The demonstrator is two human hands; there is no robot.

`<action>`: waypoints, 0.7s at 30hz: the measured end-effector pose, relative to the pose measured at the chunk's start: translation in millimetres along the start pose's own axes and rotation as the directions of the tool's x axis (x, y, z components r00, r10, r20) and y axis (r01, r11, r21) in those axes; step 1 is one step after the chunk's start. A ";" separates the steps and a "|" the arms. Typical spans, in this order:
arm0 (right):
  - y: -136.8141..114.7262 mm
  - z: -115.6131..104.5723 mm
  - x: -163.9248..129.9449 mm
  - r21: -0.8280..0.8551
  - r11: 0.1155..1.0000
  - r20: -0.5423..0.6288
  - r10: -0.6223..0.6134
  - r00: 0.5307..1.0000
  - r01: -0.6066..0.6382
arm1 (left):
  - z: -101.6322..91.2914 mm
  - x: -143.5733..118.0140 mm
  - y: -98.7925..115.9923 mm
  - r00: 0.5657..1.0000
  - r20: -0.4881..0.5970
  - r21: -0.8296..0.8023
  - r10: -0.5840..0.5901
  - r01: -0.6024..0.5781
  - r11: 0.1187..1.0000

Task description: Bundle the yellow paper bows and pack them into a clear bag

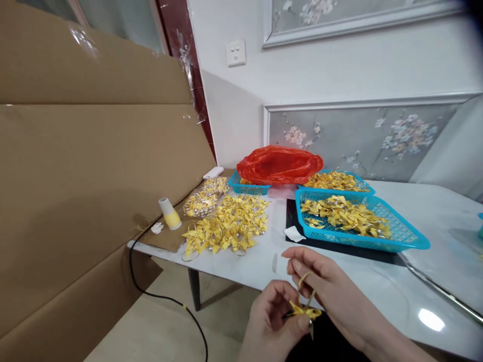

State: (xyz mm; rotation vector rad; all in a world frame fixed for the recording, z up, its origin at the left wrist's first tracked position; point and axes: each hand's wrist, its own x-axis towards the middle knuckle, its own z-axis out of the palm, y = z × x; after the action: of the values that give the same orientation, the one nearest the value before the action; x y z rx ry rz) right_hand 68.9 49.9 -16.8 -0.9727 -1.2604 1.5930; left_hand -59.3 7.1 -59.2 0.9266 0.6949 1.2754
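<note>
At the table's front edge my left hand [268, 324] pinches a small yellow ribbon flower [302, 310] between thumb and fingers. A silvery bead shows at the flower's lower side, partly covered by the thumb. Just above it, my right hand [334, 289] is closed on the thin gold ribbon loop [301, 282] that rises from the flower. The fingers hide part of the loop. Beyond my hands lies a loose pile of similar yellow ribbon flowers [230, 223] with silvery beads and loops. More of them fill part of a blue plastic basket [409, 236] to the right.
Behind stand a second blue basket [368, 186] and a smaller one [247, 189] under a red plastic bag [279, 168]. Bagged flowers [202, 203], a yellow-and-white cone [170, 215] and a white phone-like object [213, 173] are left. A black cable [151, 291] hangs beside cardboard [94, 176].
</note>
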 end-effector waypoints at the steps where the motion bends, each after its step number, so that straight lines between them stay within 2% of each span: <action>1: -1.0 -3.6 2.5 -0.058 0.998 0.050 -0.002 0.999 0.005 | -4.8 -0.8 0.5 0.999 -0.024 0.006 -0.038 0.038 0.999; 3: -3.4 -12.5 8.1 -0.155 0.988 0.171 0.012 0.985 0.015 | -15.0 -1.2 1.9 0.993 -0.060 0.016 -0.101 0.103 0.995; 5: -5.9 -20.5 14.2 -0.211 0.977 0.245 0.044 0.968 0.009 | -24.9 1.3 3.7 0.994 -0.050 0.028 -0.095 0.096 0.995; 8: -10.5 -23.5 23.9 -0.244 0.970 0.238 0.077 0.968 -0.017 | -36.3 10.1 6.5 0.999 0.019 0.067 0.043 -0.044 0.997; 10: -13.8 -18.7 30.6 -0.224 0.974 0.227 0.096 0.969 -0.045 | -41.0 17.0 8.4 0.994 0.055 0.087 0.093 -0.098 0.991; 13: -15.9 -8.7 40.5 -0.141 0.985 0.218 0.126 0.968 -0.097 | -44.3 25.8 11.6 0.996 0.072 0.129 0.058 -0.067 0.989; 17: -9.6 -5.2 53.9 0.100 0.973 0.194 0.187 0.963 -0.209 | -43.6 37.5 16.0 0.997 -0.003 0.202 0.074 -0.072 0.977; 21: -2.0 -9.6 69.0 0.272 0.924 0.199 0.219 0.955 -0.269 | -42.5 55.0 19.9 1.000 -0.022 0.104 -0.021 0.023 0.994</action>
State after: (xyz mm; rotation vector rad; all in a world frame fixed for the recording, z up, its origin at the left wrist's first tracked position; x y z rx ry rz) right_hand 55.6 118.1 -20.9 -0.8436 -0.9935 2.0285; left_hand -95.3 69.7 -58.8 0.9888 0.7918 1.2406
